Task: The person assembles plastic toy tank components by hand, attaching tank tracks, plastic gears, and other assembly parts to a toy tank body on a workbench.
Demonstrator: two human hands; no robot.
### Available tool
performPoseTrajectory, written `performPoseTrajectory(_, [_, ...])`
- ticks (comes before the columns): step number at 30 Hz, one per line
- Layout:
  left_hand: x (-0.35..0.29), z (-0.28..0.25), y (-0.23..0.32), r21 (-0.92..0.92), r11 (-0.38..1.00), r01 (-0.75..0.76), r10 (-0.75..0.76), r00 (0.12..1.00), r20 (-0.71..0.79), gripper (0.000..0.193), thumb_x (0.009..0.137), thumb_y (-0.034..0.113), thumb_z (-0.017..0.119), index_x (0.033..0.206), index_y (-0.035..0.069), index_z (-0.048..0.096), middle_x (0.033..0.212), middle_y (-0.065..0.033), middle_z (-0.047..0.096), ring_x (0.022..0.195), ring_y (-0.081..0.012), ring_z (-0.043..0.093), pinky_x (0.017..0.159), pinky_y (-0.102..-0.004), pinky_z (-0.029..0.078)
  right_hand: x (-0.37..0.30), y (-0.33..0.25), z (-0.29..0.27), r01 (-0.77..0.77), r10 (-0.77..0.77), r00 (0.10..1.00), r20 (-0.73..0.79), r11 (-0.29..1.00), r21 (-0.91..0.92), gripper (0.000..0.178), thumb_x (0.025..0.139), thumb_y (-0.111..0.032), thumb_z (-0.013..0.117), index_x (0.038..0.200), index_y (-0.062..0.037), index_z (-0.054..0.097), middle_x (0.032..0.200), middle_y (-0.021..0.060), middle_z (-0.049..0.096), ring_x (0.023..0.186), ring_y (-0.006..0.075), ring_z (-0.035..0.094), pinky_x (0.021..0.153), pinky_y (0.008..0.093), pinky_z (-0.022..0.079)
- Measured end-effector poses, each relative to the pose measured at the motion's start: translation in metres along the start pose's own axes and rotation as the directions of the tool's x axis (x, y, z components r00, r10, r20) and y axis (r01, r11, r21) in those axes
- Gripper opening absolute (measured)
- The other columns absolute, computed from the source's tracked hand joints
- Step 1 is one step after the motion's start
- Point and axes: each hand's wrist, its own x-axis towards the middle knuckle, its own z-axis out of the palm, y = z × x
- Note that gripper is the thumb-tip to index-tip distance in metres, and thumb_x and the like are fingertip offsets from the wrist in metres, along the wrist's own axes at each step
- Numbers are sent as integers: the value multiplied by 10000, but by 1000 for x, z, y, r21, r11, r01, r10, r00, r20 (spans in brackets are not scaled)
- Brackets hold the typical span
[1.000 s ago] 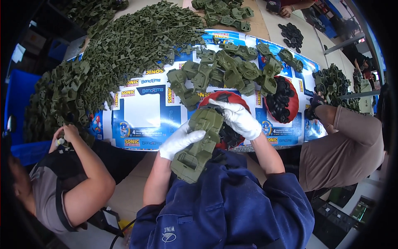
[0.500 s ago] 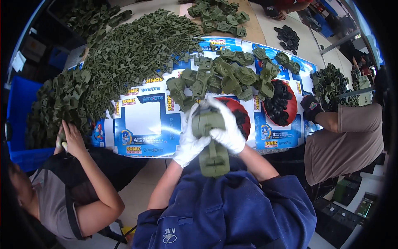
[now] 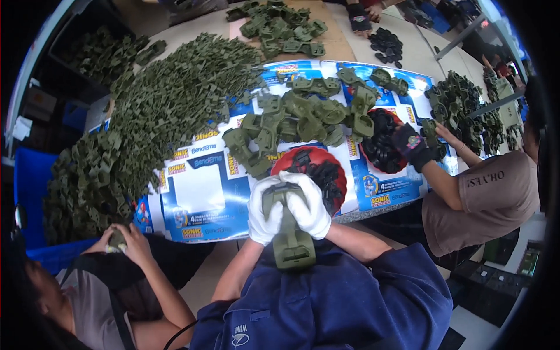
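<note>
Two white-gloved hands (image 3: 287, 207), one olive-green moulded part (image 3: 290, 240) held, two red bowls (image 3: 309, 169) of black pieces, three other people, olive parts beyond counting

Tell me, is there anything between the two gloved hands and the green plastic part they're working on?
Nothing visible. The left hand and right hand, both in white gloves, grip the upper end of the green plastic part directly from either side. Its lower end hangs free over the blue jacket.
</note>
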Motion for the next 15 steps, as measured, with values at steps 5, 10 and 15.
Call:
performPoseTrajectory(5, [11, 5, -24, -118, 947, 297, -283, 951, 126, 651, 1002, 475, 439, 1431, -3, 330, 1408, -188, 441, 1315, -290, 439, 1110, -390, 319, 54, 39, -39, -196, 196, 980, -40, 980, 21, 349, 949, -194, 580, 1228, 16, 579, 1184, 112, 636, 1101, 189, 585, 979, 330, 439])
performPoseTrajectory(10, [-9, -16, -35, -84, 859, 505, -510, 858, -57, 424, 1031, 286, 472, 1334, -10, 486, 1265, -147, 584, 1177, -211, 564, 1030, -326, 416, 186, 107, -164, -399, 357, 915, -188, 871, -287, 359, 946, -233, 631, 1220, -2, 641, 1192, 112, 675, 1076, 149, 609, 953, 258, 453])
performPoseTrajectory(15, [-15, -14, -47, -150, 788, 597, -613, 784, -98, 271, 1001, 178, 542, 1200, 8, 610, 1074, -59, 662, 984, -111, 604, 899, -259, 474, 267, 184, -236, -320, 566, 783, 257, 721, -614, 395, 904, -339, 648, 1144, -28, 688, 1091, 128, 714, 1002, 204, 667, 908, 315, 493])
